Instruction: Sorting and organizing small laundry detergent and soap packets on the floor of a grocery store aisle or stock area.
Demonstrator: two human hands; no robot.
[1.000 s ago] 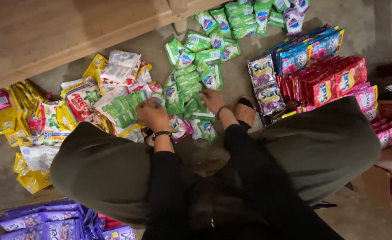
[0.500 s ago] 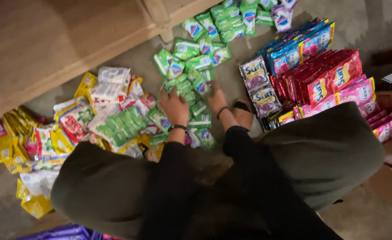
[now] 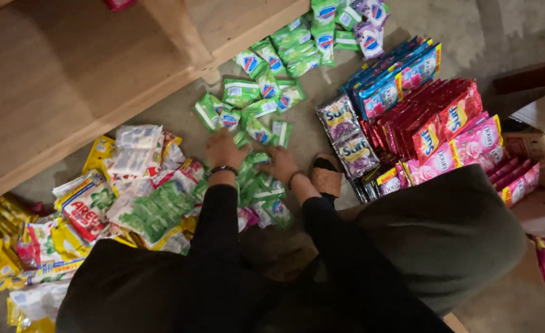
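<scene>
Green sachets (image 3: 257, 108) trail across the floor (image 3: 501, 37) beside red and pink packets (image 3: 436, 126). Left hand (image 3: 224, 150) and right hand (image 3: 280, 164) press flat, fingers spread, on the green ones, gripping nothing.

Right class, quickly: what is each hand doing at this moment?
Left hand: open, palm down on the green sachets, gripping nothing.
Right hand: open, fingers spread on the same sachets.

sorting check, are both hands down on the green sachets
Yes, the left hand and right hand both rest on the green sachets spread on the floor.
</scene>
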